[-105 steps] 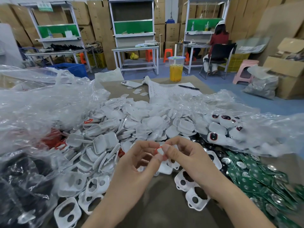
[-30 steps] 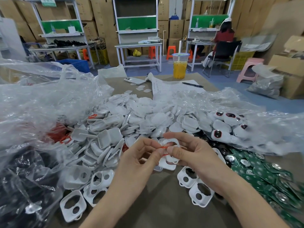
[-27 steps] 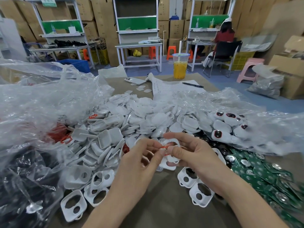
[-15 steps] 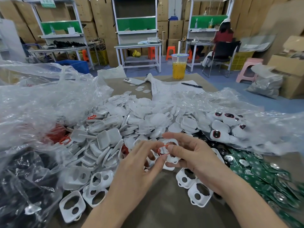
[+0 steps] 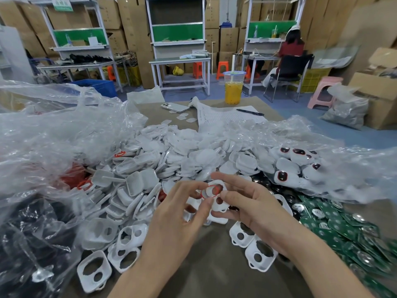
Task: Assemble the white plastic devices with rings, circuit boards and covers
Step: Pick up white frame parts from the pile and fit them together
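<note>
White plastic shell (image 5: 223, 208) with a red ring (image 5: 211, 191) at its upper opening, held in both hands over the near middle of the surface (image 5: 206, 272).
Stacked cardboard boxes (image 5: 129, 18) and workbenches (image 5: 179, 61) with green panels line the far side of the room, and a person (image 5: 291, 48) sits at the far right one. Clear plastic bags (image 5: 53, 136) billow across the left of the brown surface. A pile of white covers (image 5: 171, 151) fills its middle, and green circuit boards (image 5: 343, 229) lie near right. A cup of orange drink (image 5: 233, 89) stands at the far edge. The right hand (image 5: 253, 208) curls its fingers round the shell; the left hand (image 5: 171, 222) pinches the ring between thumb and forefinger.
</note>
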A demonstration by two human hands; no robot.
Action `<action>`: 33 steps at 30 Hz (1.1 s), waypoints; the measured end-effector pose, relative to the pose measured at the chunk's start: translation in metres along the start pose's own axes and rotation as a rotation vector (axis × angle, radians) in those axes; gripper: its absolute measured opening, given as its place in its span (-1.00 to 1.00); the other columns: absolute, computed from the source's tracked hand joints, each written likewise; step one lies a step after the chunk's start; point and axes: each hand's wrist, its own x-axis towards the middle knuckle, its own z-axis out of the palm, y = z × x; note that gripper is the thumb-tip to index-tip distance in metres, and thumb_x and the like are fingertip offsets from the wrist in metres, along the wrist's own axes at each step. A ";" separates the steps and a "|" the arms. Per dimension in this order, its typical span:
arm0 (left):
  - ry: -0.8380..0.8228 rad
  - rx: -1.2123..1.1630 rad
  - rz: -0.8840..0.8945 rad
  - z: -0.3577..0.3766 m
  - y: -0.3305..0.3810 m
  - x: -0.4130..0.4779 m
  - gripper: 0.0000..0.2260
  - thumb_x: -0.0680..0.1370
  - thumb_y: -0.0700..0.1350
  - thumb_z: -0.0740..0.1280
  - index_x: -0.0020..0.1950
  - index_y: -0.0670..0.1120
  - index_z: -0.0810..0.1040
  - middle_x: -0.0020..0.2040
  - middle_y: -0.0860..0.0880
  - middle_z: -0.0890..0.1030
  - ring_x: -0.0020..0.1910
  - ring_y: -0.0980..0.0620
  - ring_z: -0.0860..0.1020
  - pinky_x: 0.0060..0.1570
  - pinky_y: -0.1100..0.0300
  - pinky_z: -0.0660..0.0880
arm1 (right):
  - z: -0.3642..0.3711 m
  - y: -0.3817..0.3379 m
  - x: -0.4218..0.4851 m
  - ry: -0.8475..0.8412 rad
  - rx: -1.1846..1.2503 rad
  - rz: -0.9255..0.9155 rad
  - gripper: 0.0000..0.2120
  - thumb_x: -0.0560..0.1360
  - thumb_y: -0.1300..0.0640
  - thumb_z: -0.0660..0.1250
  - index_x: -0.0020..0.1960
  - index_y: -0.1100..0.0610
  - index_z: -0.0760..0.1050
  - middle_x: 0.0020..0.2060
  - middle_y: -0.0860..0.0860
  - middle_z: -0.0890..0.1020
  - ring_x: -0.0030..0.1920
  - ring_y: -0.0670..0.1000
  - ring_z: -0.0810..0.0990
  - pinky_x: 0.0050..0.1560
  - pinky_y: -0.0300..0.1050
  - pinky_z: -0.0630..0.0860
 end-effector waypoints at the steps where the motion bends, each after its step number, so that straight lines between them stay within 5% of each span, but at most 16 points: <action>1: 0.003 0.001 0.002 0.000 0.000 0.000 -0.86 0.59 0.14 0.34 0.13 0.28 0.51 0.11 0.25 0.58 0.03 0.18 0.62 -0.14 0.34 0.55 | 0.000 0.000 0.000 -0.005 0.001 -0.003 -0.68 0.60 0.32 0.31 0.23 0.02 0.65 -0.17 -0.04 0.67 -0.06 -0.06 0.67 0.04 -0.06 0.65; 11: 0.004 -0.031 -0.004 0.001 -0.001 0.001 -0.86 0.58 0.09 0.36 0.13 0.22 0.57 0.11 0.18 0.55 0.01 0.10 0.62 -0.16 0.29 0.56 | 0.002 -0.002 -0.004 -0.047 -0.003 0.005 -0.67 0.52 0.20 0.40 0.27 0.01 0.63 0.20 0.23 0.62 0.18 0.23 0.63 0.09 -0.01 0.64; 23: -0.007 -0.090 -0.046 0.001 -0.003 0.000 -0.86 0.57 0.16 0.37 0.11 0.25 0.58 0.12 0.15 0.55 0.00 0.06 0.62 -0.21 0.06 0.61 | 0.005 -0.002 -0.004 -0.071 0.032 0.001 -0.66 0.51 0.17 0.42 0.28 0.02 0.62 0.18 0.14 0.68 0.22 0.15 0.64 0.09 -0.02 0.64; 33: -0.006 -0.087 -0.061 0.001 -0.001 0.000 -0.84 0.56 0.19 0.38 0.12 0.25 0.59 0.13 0.14 0.56 0.01 0.08 0.63 -0.23 0.21 0.60 | 0.006 -0.001 -0.005 -0.058 0.093 0.011 -0.66 0.49 0.19 0.40 0.27 0.06 0.63 0.15 0.17 0.68 0.16 0.11 0.67 0.05 -0.02 0.65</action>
